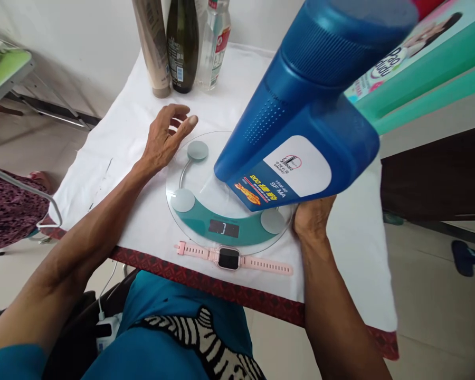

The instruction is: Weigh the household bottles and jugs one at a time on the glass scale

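A round glass weighing scale [206, 224] with a teal band lies on the white cloth, and its small display is lit. A tall blue motor-oil bottle [277, 121] appears over the scale's right side, leaning outward in the picture; whether its base sits fully on the glass is hard to make out. My left hand [166, 136] is at the scale's left rim, empty, with fingers loosely bent and thumb apart. My right hand [314, 217] is by the right rim, with its fingers hidden behind the bottle. A pink smartwatch [228, 258] lies flat in front of the scale.
At the back left stand a beige tube [154, 47], a dark green glass bottle [182, 47] and a clear bottle [216, 47]. A green-and-white package [431, 79] rises at the back right. The white tablecloth [352, 274] has a dark red border.
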Demonstrator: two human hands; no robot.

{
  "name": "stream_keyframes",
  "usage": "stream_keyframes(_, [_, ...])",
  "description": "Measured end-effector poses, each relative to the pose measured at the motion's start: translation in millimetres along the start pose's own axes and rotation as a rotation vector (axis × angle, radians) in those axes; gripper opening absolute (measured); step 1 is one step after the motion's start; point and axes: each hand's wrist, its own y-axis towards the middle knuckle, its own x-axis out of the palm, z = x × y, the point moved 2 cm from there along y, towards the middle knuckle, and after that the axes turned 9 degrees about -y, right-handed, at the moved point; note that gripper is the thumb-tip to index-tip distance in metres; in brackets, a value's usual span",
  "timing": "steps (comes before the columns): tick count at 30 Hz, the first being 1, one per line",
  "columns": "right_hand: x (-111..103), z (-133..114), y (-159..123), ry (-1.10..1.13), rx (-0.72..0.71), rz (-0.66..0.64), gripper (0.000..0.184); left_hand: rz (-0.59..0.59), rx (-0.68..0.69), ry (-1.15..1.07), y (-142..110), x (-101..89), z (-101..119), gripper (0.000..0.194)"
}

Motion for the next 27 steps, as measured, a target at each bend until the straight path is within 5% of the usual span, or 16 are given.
stream_keyframes(4, [-0.4, -4.9, -0.1, -0.058, -0.061, 0.094, 0.051, -0.084, 0.118, -0.159, -9.6, 6.0, 55.0, 0.065])
stream_keyframes(8, [-1.1, -5.4, 1.3, -0.071, -0.014, 0.074, 0.051, -0.224, 0.076, -0.244, -9.2, 27.5, 99.8, 0.090])
stream_keyframes(15, [-3.3, -8.5, 7.7, -0.030, 0.077, 0.057, 0.055, -0.561, -0.160, -0.721, 9.3, 50.1, 112.5, 0.061])
stream_keyframes(22, [-5.0, -8.0, 11.3, -0.035, 0.097, 0.025, 0.066, -0.265, -0.203, -0.789, -5.3, 65.5, 116.9, 0.057])
stream_keyframes(27, [-4.0, -7.7, 11.7, -0.024, 0.079, -0.018, 0.079, 0.140, -0.084, -0.710, 9.7, 33.6, 126.6, 0.051])
